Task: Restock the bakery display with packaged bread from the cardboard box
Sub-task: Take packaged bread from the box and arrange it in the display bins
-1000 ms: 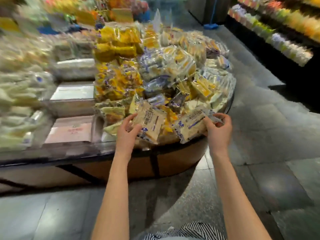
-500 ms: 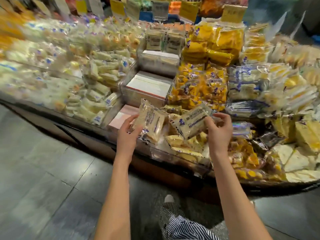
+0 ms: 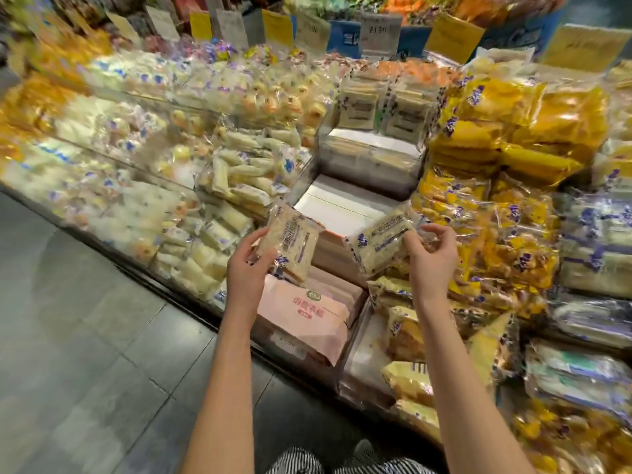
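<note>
The bakery display (image 3: 171, 172) is spreading across the whole view, its clear bins crowded with wrapped goods. Down its middle, near-bare bins (image 3: 342, 206) are stepping up from a pink-lined bin (image 3: 307, 313) to two matching packs (image 3: 376, 107) standing upright at the top; that gap is likely calling for these. Over it, the left grip (image 3: 248, 268) is clasping one bread pack (image 3: 290, 241) by its lower edge, and the right grip (image 3: 432, 258) is pinching a second pack (image 3: 379, 241) at its end. Standing them upright, labels forward, without squeezing the soft slices, is looking wisest.
</note>
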